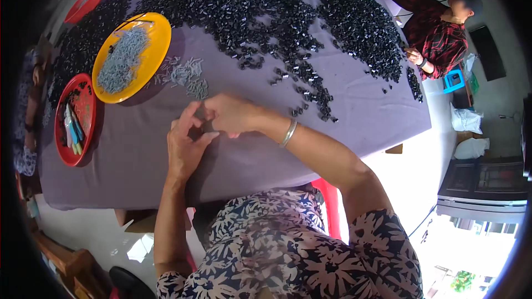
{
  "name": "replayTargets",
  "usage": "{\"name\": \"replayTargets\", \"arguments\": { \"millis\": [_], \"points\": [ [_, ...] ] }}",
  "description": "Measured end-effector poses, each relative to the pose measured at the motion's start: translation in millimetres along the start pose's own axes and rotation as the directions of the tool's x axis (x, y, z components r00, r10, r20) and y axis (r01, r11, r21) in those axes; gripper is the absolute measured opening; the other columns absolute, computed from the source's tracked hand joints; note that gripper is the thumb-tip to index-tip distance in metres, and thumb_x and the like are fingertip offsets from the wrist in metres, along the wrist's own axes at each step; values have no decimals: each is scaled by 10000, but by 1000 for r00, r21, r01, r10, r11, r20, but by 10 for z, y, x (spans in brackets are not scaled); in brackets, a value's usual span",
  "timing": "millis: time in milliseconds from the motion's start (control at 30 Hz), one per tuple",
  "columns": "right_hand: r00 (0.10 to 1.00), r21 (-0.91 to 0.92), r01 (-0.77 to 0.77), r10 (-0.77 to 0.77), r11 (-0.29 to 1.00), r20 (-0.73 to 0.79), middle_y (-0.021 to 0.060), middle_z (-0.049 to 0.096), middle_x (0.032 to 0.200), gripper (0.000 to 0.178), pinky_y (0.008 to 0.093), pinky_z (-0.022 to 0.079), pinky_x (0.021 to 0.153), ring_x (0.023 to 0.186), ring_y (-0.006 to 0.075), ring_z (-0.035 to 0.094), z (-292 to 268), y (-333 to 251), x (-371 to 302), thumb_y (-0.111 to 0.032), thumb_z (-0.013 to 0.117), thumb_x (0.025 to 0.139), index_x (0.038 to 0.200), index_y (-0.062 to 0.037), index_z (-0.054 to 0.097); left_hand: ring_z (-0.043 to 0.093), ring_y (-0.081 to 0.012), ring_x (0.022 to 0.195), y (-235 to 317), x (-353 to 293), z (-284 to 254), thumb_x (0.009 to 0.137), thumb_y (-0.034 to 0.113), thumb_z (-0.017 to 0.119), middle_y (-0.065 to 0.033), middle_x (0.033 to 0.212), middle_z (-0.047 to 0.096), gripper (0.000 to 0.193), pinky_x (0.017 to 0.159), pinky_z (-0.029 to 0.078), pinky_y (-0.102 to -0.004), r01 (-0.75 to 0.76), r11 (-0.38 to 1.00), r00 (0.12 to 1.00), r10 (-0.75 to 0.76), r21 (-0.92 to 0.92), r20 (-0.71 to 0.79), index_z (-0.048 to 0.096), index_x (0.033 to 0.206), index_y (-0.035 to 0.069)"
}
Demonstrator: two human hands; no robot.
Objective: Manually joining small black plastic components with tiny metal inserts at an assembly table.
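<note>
Left hand [182, 147] left of frame centre, fingers [188, 116] curved toward the right hand [233, 113], right forearm [322, 149] slanting from lower right, cannot tell if either hand grasps anything

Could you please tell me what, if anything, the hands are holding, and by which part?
It cannot be told: the left hand and right hand are close together, and any piece between them is indistinct.
</note>
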State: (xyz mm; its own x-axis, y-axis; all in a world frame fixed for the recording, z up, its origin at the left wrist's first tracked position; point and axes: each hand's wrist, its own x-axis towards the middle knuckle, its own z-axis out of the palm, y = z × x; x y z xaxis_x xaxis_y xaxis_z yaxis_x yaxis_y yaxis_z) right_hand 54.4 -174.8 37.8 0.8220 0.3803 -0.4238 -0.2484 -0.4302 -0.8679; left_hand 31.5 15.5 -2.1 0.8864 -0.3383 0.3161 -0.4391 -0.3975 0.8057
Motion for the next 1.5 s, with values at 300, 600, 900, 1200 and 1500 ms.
{"name": "replayTargets", "arguments": {
  "millis": [300,600,900,1200,1500],
  "points": [
    [730,-181,505,-529,844,-433,80,633,768,158,292,517,570,681,143,649,385,407,-663,31,578,792,934,-27,617,604,-167,684,36,-26,-198,794,10,767,-75,789,639,196,653,487,-292,21,1000,999,-22,-14,-47,685,972,12],
    [502,-306,34,-281,952,-818,17,662,887,251,233,505,671,753,76,603,-349,1173,-1937,139,613,759,967,2,653,606,-175,740,-127,-303,-912,846,47,743,-87,879,601,176,672,483,-294,193,906,974,-131,376,-185,688,1007,2],
    [625,-442,-7,-341,897,-702,74,655,884,230,252,494,711,776,135,621,-567,882,-1720,132,593,779,972,30,664,610,-234,837,-72,-270,-700,820,-2,757,-95,904,586,227,718,498,-339,98,889,936,70,448,-344,689,1034,31],
    [775,-814,44,-534,579,-338,146,630,926,361,411,511,796,873,344,630,-640,674,-1440,109,593,668,1010,10,651,607,-265,717,273,-184,-170,781,-39,764,-109,875,591,197,623,506,-341,-56,979,980,91,194,-176,687,947,33],
    [768,-788,55,-531,613,-359,137,576,793,319,378,480,619,681,307,579,-747,744,-1331,91,614,660,965,2,648,622,-229,712,312,-251,103,800,-52,746,-98,862,616,207,589,497,-314,-137,990,989,140,41,-57,685,982,26]
  ]
}}
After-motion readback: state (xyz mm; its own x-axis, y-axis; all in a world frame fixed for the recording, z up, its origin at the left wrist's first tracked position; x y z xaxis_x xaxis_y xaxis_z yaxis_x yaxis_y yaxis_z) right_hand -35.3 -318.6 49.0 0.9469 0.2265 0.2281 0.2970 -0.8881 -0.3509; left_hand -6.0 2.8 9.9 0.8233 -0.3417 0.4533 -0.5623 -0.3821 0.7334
